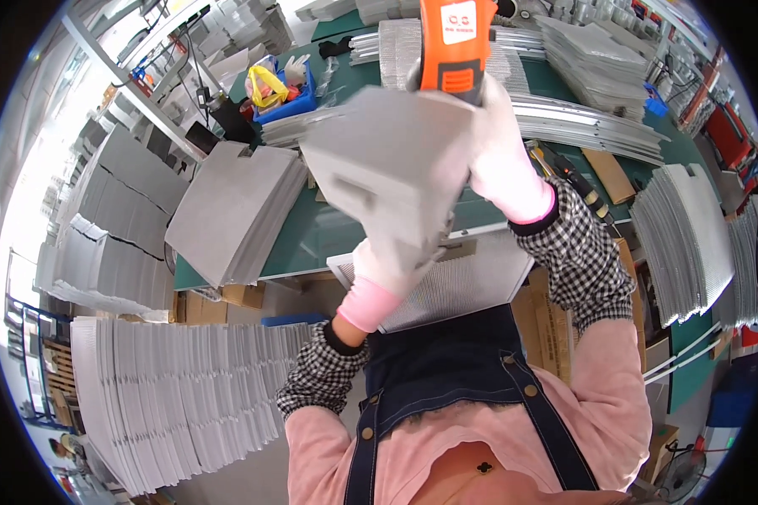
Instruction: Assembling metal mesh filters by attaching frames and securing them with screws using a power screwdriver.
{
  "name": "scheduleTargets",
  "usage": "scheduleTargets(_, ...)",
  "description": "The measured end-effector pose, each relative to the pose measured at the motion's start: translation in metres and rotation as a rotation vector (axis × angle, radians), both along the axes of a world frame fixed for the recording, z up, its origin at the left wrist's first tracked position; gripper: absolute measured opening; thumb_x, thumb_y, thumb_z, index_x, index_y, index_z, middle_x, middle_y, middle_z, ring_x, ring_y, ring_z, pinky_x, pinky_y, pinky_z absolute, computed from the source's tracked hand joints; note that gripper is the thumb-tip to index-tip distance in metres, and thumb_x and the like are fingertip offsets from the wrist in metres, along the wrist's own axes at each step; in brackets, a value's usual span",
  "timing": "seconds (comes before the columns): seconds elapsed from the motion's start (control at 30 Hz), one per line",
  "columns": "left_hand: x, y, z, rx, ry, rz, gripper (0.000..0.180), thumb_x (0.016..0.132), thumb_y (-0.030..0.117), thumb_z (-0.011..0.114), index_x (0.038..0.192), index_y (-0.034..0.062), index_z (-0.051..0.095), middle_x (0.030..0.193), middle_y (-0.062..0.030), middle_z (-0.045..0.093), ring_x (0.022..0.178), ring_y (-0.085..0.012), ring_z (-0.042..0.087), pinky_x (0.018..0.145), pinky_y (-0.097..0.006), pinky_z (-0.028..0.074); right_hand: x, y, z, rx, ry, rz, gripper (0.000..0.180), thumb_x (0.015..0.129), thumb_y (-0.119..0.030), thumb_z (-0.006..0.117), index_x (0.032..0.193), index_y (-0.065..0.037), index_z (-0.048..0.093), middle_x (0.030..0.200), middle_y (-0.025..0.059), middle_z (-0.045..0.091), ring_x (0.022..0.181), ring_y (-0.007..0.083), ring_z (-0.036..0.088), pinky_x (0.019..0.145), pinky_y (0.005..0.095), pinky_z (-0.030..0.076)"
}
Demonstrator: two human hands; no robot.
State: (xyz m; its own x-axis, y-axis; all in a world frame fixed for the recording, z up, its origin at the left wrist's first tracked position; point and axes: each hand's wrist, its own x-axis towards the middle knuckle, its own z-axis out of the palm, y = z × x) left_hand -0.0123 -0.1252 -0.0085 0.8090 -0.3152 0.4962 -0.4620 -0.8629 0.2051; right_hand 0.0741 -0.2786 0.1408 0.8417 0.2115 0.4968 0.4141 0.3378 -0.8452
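Observation:
My right hand [505, 156], in a white and pink glove, is closed round an orange and black power tool [456, 50], raised above the bench. Just left of it is a grey box-shaped piece [379, 160], tilted and smeared by motion, with a dark slot in one side. The gloved left hand [381, 273] grips this piece from below; its fingertips are partly blurred. Under both hands, a framed panel with a fine mesh face [455, 290] leans between the bench edge and my apron.
Grey sheets lie stacked on the green bench [299, 240] at left. Behind them stands a blue basket [299, 105]. Metal strips [589, 126] lie across the back right, near a black hand tool [577, 181]. Tall panel stacks [177, 396] flank me at left and right [686, 244].

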Motion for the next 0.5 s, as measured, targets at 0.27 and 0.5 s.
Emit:
scheduleTargets(0.27,-0.042,0.083,0.082,-0.258,-0.047,0.105,0.015,0.081,0.011,0.074,0.093,0.0043,0.070,0.076,-0.0112,0.069,0.062,-0.0210,0.068,0.058,-0.032,0.052,0.024,-0.047,0.106,-0.096,-0.296,-0.028,0.026,0.099,-0.023,0.060,0.116,-0.005,0.055,0.089,-0.0047,0.057,0.074,0.0047,0.053,0.064,0.0202,0.043)
scheduleTargets(0.5,-0.097,0.171,0.019,-0.888,0.042,0.528,0.022,0.099,0.020,0.063,0.101,-0.0013,0.068,0.070,0.0061,0.055,0.057,-0.0023,0.041,0.051,-0.021,0.032,0.077,-0.130,-0.004,-0.533,-0.444,-0.468,0.039,0.101,-0.028,0.057,0.126,0.001,0.059,0.109,0.0052,0.066,0.101,0.0142,0.060,0.093,0.0301,0.048)
